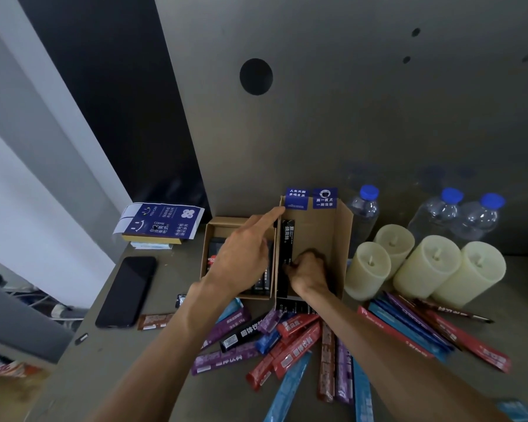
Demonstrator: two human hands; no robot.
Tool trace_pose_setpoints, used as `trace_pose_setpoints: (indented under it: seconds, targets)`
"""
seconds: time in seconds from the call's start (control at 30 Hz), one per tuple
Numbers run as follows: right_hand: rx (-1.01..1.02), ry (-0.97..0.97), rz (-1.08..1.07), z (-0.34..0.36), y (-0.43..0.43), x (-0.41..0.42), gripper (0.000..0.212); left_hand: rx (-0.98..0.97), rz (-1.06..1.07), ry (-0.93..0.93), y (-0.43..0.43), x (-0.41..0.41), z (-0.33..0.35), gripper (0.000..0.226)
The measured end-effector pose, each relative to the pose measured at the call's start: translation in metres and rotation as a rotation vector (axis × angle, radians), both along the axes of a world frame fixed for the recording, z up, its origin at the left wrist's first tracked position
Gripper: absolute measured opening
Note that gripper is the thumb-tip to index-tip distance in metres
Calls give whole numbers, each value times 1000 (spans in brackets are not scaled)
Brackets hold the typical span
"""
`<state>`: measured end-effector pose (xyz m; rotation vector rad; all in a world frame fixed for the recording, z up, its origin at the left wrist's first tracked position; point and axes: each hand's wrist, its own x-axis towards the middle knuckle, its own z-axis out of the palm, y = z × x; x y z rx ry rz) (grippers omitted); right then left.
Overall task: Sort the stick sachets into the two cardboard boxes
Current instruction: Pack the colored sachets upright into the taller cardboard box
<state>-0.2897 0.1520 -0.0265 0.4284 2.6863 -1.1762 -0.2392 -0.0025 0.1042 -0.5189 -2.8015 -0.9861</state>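
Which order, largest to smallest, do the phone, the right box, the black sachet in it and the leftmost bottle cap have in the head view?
1. right box
2. phone
3. black sachet
4. leftmost bottle cap

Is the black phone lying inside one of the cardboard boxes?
No, the phone lies flat on the table, outside and to the left of the smaller cardboard box.
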Motion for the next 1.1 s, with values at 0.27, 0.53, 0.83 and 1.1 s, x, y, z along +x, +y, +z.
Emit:
trace_pose_setpoints:
  seconds: [0.27, 0.53, 0.83, 1.1]
  targets:
    - [11, -3, -2, 0, -1, 1, 21, -30, -10, -4, 2, 1, 4, 74]
    - [-177, 21, 92, 45, 16, 48, 15, 21, 206, -90, -20, 36, -36, 30]
    - [-163, 203, 207, 50, 31, 147, 14, -379, 284, -321, -40, 98, -125, 21]
    - [-142, 168, 248, 38, 36, 171, 15, -371, 271, -129, -61, 115, -108, 14]
